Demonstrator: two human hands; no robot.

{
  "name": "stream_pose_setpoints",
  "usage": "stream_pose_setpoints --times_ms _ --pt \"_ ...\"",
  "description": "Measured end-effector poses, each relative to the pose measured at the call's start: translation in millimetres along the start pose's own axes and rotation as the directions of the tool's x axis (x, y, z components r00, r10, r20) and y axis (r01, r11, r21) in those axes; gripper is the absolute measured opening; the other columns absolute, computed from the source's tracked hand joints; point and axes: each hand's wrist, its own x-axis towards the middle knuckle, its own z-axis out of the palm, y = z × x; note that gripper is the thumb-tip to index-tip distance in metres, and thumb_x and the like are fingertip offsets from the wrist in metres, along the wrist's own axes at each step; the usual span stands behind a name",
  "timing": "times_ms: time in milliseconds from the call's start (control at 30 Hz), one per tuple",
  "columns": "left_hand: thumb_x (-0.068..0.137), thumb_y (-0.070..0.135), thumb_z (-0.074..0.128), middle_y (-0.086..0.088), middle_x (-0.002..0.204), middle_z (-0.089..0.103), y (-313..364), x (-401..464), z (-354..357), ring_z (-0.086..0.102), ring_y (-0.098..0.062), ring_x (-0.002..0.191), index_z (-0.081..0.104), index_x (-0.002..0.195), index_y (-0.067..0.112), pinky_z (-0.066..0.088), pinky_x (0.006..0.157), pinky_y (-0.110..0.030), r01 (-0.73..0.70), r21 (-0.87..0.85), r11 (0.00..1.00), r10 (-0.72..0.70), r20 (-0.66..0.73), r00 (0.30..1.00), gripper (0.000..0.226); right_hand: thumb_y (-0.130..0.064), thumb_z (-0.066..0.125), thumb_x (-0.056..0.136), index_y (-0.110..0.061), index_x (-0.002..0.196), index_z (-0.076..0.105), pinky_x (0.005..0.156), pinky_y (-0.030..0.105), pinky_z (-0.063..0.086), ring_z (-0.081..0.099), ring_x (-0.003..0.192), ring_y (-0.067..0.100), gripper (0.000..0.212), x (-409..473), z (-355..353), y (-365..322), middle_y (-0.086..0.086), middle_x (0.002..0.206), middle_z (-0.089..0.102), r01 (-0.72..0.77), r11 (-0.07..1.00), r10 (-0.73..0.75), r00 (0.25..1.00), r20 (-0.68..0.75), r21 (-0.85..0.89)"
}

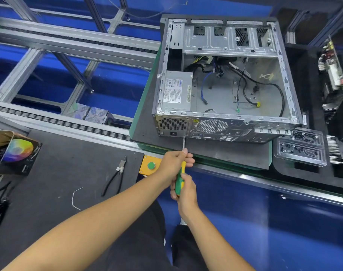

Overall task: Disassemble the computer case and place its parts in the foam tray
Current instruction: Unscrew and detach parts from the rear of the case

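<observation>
Right, I've got both hands on the screwdriver (180, 179): my left hand (174, 163) has its fingers curled round the top of the yellow-green handle where the shaft begins, and my right hand (183, 189) wraps the lower handle just below it. Beyond my fingertips the steel shaft runs straight up to the rear panel of the computer case (223, 79), tip touching just beside the power supply (176, 90) grille. The case lies open on its side on a dark mat (215, 151), loose cables (264, 85) sprawled inside. Left of my left fingers sit a yellow box with a green button (151, 165), then black-handled pliers (115, 178) and a white wire scrap (75, 198). Well right of my right fingers a clear plastic tray (302, 147) holds small dark parts, beside the black foam tray (311, 173) with circuit boards (332, 75). The screw itself I can't make out; the foam tray is cut off at the edge.
</observation>
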Motion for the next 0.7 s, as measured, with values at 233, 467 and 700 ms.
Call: stream_pose_setpoints --times_ms 233,467,700 --pt "0.101 0.032 0.063 -0.007 0.084 0.077 -20.1 -5.0 11.7 0.072 -0.011 0.076 0.064 0.093 0.002 0.059 0.072 -0.025 -0.139 0.064 0.988 0.149 -0.221 0.964 0.031 -0.022 0.049 0.103 -0.015 0.076 0.052 0.045 0.025 0.038 0.046 0.053 0.009 0.028 -1.4 3.9 4.5 -0.005 0.062 0.055 0.17 0.963 -0.2 0.971 -0.131 -0.209" --pt "0.105 0.025 0.057 -0.012 0.08 0.073 -9.9 -1.6 5.0 0.066 -0.016 0.065 0.065 0.096 -0.001 0.059 0.073 -0.03 -0.086 -0.075 0.994 0.082 -0.053 0.995 0.028 -0.026 0.041 0.096 -0.004 0.078 0.055 0.043 0.028 0.031 0.038 0.039 0.021 0.032 -0.9 -21.9 -5.6 0.017 0.057 0.053 -0.074 0.997 0.07 0.969 0.237 0.006" --pt "0.1 0.043 0.062 -0.001 0.099 0.073 -21.9 -1.0 15.8 0.07 -0.014 0.091 0.058 0.104 0.019 0.053 0.08 -0.027 -0.079 0.155 0.985 0.094 -0.094 0.991 0.025 -0.011 0.052 0.102 -0.002 0.083 0.054 0.046 0.027 0.04 0.049 0.056 0.016 0.021 0.8 -4.7 5.0 0.005 0.064 0.057 0.183 0.974 -0.198 0.975 -0.104 -0.137"
